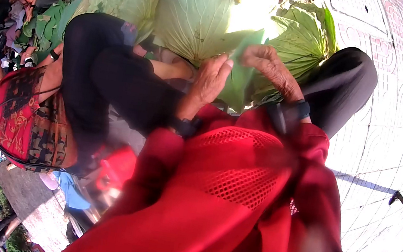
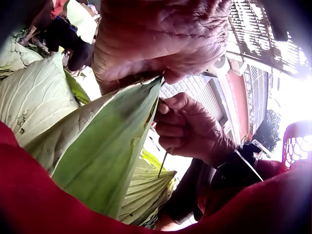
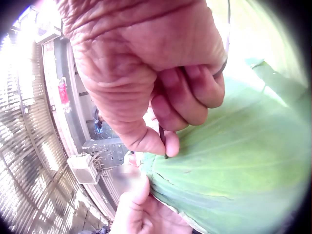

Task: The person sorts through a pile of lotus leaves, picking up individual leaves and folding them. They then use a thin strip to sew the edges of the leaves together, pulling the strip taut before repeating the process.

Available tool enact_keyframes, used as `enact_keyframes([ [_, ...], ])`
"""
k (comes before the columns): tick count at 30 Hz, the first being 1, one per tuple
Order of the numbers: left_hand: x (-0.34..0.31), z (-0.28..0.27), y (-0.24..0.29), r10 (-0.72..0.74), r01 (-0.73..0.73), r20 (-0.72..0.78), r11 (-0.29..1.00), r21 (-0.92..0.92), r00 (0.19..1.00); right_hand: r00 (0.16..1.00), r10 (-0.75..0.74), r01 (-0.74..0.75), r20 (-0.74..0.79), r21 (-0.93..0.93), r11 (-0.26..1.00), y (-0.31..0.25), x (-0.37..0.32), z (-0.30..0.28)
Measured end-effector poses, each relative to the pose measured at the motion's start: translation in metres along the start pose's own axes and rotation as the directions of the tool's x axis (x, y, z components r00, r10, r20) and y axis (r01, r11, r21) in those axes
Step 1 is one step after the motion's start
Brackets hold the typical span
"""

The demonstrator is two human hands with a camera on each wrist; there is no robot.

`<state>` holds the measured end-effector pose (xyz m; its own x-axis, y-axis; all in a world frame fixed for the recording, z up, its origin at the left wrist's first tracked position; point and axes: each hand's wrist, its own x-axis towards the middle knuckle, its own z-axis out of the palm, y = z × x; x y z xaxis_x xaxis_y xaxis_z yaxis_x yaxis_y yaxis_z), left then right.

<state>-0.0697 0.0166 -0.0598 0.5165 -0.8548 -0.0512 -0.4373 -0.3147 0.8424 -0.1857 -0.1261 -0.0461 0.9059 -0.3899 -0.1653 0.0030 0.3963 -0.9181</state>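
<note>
My left hand point(image 1: 210, 81) grips the edge of a large folded green leaf point(image 1: 239, 82), its thumb laid along the fold. Seen from the left wrist, the leaf point(image 2: 100, 158) hangs as a cone with its tip at my fingers. Beside that tip, my right hand point(image 1: 272, 70) pinches a thin dark stick point(image 3: 162, 132) between thumb and forefinger, the other fingers curled in. The stick's end point(image 2: 162, 165) pokes out below the fist in the left wrist view. In the right wrist view its lower end meets the leaf's edge, close to my left fingertips point(image 3: 141, 190).
Large pale-green leaves point(image 1: 192, 16) lie spread before me, with more yellowish-green leaves point(image 1: 305, 34) near my right knee. A person point(image 1: 29, 114) in a patterned red top sits close on my left, near piled green leaves point(image 1: 48, 25). Sunlit paving point(image 1: 384, 139) stretches to my right.
</note>
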Motion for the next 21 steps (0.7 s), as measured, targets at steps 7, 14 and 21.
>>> enact_keyframes([
  [7, -0.003, 0.007, 0.003, 0.144, -0.133, -0.101, 0.985, 0.112, 0.984, 0.998, 0.004, -0.001, 0.059, -0.053, 0.999, 0.018, 0.010, -0.011],
  [14, -0.004, 0.011, 0.000, 0.081, -0.077, -0.025, 0.986, 0.147, 0.996, 0.993, -0.029, 0.035, 0.111, -0.053, 0.998, 0.031, 0.015, -0.017],
  [21, -0.010, 0.026, 0.006, 0.088, -0.075, -0.056, 0.977, 0.201, 0.994, 0.998, -0.055, 0.053, -0.018, -0.124, 0.991, 0.013, 0.000, 0.001],
])
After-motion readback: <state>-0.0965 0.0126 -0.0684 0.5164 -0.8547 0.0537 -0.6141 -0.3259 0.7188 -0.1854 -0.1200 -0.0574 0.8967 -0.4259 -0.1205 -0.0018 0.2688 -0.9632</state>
